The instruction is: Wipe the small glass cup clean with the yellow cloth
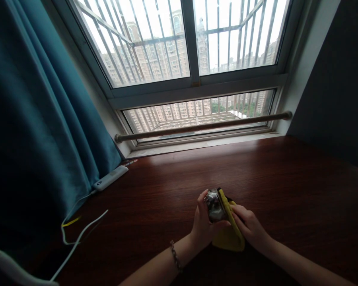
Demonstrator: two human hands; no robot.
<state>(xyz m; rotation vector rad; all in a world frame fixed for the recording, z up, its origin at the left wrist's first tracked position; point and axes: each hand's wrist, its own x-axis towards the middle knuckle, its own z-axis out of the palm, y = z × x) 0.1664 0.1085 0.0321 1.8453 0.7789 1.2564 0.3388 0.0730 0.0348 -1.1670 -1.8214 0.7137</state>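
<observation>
My left hand (203, 220) is wrapped round a small shiny object (215, 206), clear or silvery with dark patches; its exact kind is hard to make out. A bracelet circles that wrist. In my right hand (250, 226) is a yellow cloth (231, 238) with a dark edge, its fingers pinching the fabric. The cloth lies against the right side of the shiny object and hangs down below it. Both hands are close together above the dark wooden tabletop (167, 190).
A white power strip (111, 177) lies at the left by the blue curtain (56, 119). White cables (77, 238) run down the left side, one with a yellow tie (71, 221). Beyond the tabletop, a horizontal rail (203, 126) crosses the barred window (149, 43).
</observation>
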